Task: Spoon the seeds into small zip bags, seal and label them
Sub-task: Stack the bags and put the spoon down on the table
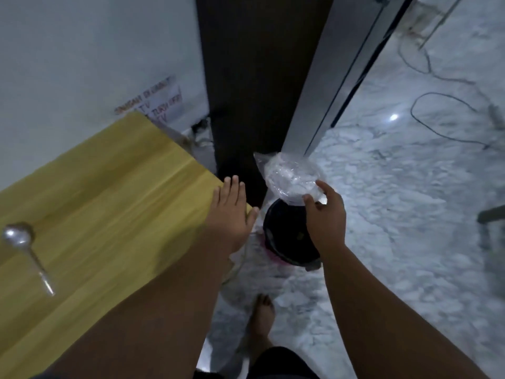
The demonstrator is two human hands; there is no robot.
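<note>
Standing at the table's [95, 203] end, the person pinches a clear plastic bag [291, 177] in the right hand [325, 214] above the black bin [284, 236], seemingly to discard it, the empty left hand [232, 212] splayed flat on the corner for balance, spoon [26, 250] lying at nine o'clock.

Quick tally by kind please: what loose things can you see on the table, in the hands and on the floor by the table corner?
Spoon, on the table: 1
Clear plastic bag, in the right hand over the bin: 1
Black bin, on the floor: 1
Total: 3
The left hand is empty, resting at the table corner.
</note>
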